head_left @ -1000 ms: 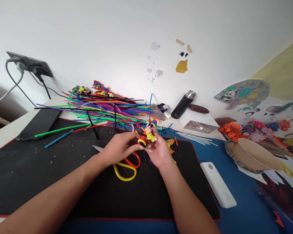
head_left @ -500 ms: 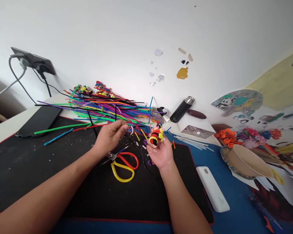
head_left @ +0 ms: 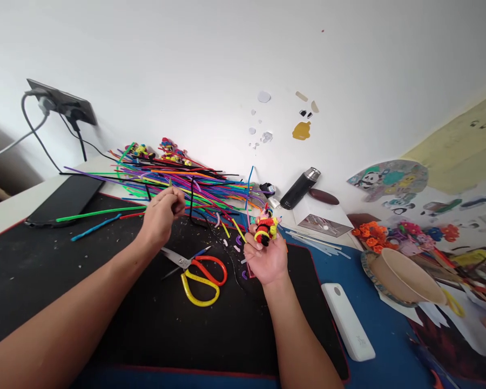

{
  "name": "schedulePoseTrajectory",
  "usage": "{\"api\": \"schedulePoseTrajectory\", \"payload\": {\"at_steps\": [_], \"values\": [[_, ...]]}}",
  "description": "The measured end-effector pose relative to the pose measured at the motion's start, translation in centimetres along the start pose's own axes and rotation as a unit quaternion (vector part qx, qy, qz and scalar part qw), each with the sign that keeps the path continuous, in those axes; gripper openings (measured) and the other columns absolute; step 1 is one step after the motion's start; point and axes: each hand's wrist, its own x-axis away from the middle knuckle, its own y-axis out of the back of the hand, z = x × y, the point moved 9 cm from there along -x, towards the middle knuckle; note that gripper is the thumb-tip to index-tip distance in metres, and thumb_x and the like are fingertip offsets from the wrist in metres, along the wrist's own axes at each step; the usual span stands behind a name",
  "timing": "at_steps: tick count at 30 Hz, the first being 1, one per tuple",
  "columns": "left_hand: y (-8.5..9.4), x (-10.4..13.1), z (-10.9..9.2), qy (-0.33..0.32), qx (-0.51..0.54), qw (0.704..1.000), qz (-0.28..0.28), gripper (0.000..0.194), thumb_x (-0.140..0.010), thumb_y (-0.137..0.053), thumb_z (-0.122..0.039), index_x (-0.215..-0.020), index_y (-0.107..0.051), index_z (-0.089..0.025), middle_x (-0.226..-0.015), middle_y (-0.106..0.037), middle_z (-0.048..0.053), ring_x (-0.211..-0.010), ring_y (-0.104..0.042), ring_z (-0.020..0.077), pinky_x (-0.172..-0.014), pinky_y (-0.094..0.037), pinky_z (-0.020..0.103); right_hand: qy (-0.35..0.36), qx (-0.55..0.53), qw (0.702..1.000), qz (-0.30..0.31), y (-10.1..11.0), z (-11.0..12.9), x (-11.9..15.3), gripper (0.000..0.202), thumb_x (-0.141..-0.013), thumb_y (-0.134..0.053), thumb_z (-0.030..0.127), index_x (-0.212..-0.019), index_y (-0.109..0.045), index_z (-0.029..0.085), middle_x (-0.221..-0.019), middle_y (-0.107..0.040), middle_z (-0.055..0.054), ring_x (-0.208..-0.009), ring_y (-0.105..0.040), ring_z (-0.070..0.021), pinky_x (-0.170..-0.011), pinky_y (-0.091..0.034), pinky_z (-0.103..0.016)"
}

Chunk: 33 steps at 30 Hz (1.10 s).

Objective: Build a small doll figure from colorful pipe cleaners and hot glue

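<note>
A small figure of bent pipe cleaners (head_left: 265, 229), red, black and yellow with pink bits, rests upright in my right hand (head_left: 267, 256), held between thumb and fingers. My left hand (head_left: 162, 216) has its fingers curled closed at the front edge of the pile of coloured pipe cleaners (head_left: 210, 186); what lies in them is too small to make out. Below and between the hands, scissors (head_left: 200, 278) with one red and one yellow handle lie on the black mat (head_left: 154, 319). Short purple, pink and yellow pieces (head_left: 237, 243) are scattered left of my right hand.
Finished-looking figures (head_left: 172, 151) sit behind the pile. A black phone (head_left: 67, 200) is at the left. Further right are a black flask (head_left: 299, 189), a white box (head_left: 328, 221), a white oblong device (head_left: 348, 321), a beige bowl (head_left: 409, 275) and orange pipe-cleaner flowers (head_left: 370, 235).
My left hand has moved left and slightly up, away from my right hand, onto the pile's front edge. The right hand still holds the figure, turned a little.
</note>
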Motion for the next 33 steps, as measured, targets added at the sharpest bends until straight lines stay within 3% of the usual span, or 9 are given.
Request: {"api": "schedulePoseTrajectory", "payload": {"at_steps": [2, 5, 11, 14, 16, 18, 22, 26, 33], "values": [[-1.4, 0.7, 0.4, 0.025, -0.041, 0.998, 0.041, 0.035, -0.087, -0.068, -0.04, -0.068, -0.043, -0.025, -0.06, -0.033, -0.006, -0.052, -0.027, 0.0121, -0.051, -0.021, 0.029, -0.002, 0.004, 1.0, 0.005, -0.2, -0.1, 0.1, 0.018, -0.083, -0.082, 0.03, -0.093, -0.069, 0.023, -0.08, -0.067, 0.001, -0.053, -0.041, -0.0093, -0.043, -0.033, -0.018], [-2.2, 1.4, 0.2, 0.009, -0.158, 0.986, 0.06, 0.05, -0.08, -0.078, -0.045, -0.066, -0.034, -0.025, -0.058, -0.03, -0.008, -0.054, -0.024, 0.0111, -0.053, -0.021, 0.028, -0.008, 0.0, 1.0, 0.019, -0.6, -0.4, 0.3, 0.019, -0.081, -0.081, 0.029, -0.094, -0.068, 0.023, -0.079, -0.065, 0.001, -0.053, -0.04, -0.0094, -0.044, -0.033, -0.018], [-3.7, 2.4, 0.2, -0.034, -0.24, 0.963, 0.119, 0.046, -0.078, -0.07, -0.039, -0.063, -0.029, -0.026, -0.058, -0.026, -0.008, -0.055, -0.025, 0.0112, -0.055, -0.026, 0.027, -0.012, 0.015, 1.0, 0.024, -1.0, -0.7, 0.6, 0.016, -0.083, -0.078, 0.027, -0.092, -0.066, 0.024, -0.08, -0.062, 0.001, -0.053, -0.037, -0.01, -0.043, -0.032, -0.02], [-4.4, 2.8, 0.7, -0.023, -0.205, 0.968, 0.139, 0.039, -0.077, -0.074, -0.039, -0.066, -0.039, -0.025, -0.059, -0.037, -0.007, -0.056, -0.041, 0.013, -0.057, -0.036, 0.027, -0.018, 0.017, 0.999, 0.031, -1.3, -0.8, 0.6, 0.016, -0.084, -0.079, 0.028, -0.091, -0.065, 0.024, -0.079, -0.061, 0.002, -0.053, -0.037, -0.0093, -0.044, -0.032, -0.018], [-5.3, 3.1, 1.0, -0.009, -0.15, 0.973, 0.174, 0.03, -0.076, -0.08, -0.042, -0.08, -0.057, -0.024, -0.072, -0.059, -0.002, -0.07, -0.06, 0.0178, -0.067, -0.048, 0.03, -0.02, 0.014, 0.999, 0.031, -1.4, -0.9, 0.6, 0.017, -0.084, -0.08, 0.027, -0.093, -0.066, 0.024, -0.078, -0.062, 0.002, -0.053, -0.039, -0.0092, -0.045, -0.032, -0.017], [-6.2, 3.6, 1.3, 0.018, -0.108, 0.97, 0.215, 0.038, -0.079, -0.084, -0.05, -0.099, -0.067, -0.022, -0.085, -0.07, 0.002, -0.08, -0.067, 0.0211, -0.074, -0.053, 0.034, -0.023, 0.012, 0.999, 0.024, -1.2, -1.0, 0.6, 0.018, -0.084, -0.082, 0.027, -0.094, -0.067, 0.025, -0.078, -0.063, 0.001, -0.054, -0.041, -0.0101, -0.044, -0.031, -0.018], [-7.6, 5.0, 1.9, 0.087, -0.058, 0.952, 0.289, 0.051, -0.087, -0.078, -0.069, -0.1, -0.071, -0.02, -0.08, -0.071, 0.004, -0.068, -0.065, 0.0193, -0.067, -0.053, 0.035, -0.021, 0.028, 0.999, -0.017, -0.3, -1.2, 0.4, 0.02, -0.085, -0.086, 0.033, -0.091, -0.068, 0.025, -0.078, -0.066, 0.001, -0.056, -0.047, -0.0121, -0.044, -0.037, -0.02], [-8.6, 6.6, 2.2, 0.133, -0.022, 0.93, 0.341, 0.058, -0.087, -0.076, -0.076, -0.098, -0.073, -0.019, -0.083, -0.075, 0.008, -0.072, -0.071, 0.0214, -0.067, -0.055, 0.034, -0.014, 0.08, 0.993, -0.083, 0.9, -1.4, 0.2, 0.031, -0.085, -0.089, 0.042, -0.083, -0.065, 0.024, -0.072, -0.066, 0.003, -0.051, -0.046, -0.0103, -0.048, -0.045, -0.023], [-9.3, 8.1, 2.7, 0.194, 0.014, 0.905, 0.379, 0.056, -0.083, -0.085, -0.07, -0.104, -0.075, -0.019, -0.087, -0.077, 0.007, -0.079, -0.077, 0.0242, -0.073, -0.059, 0.036, 0.018, 0.162, 0.984, -0.064, 0.3, -1.9, -0.2, 0.048, -0.075, -0.097, 0.056, -0.081, -0.066, 0.02, -0.064, -0.058, 0.005, -0.045, -0.046, -0.0059, -0.039, -0.029, -0.018]]}}
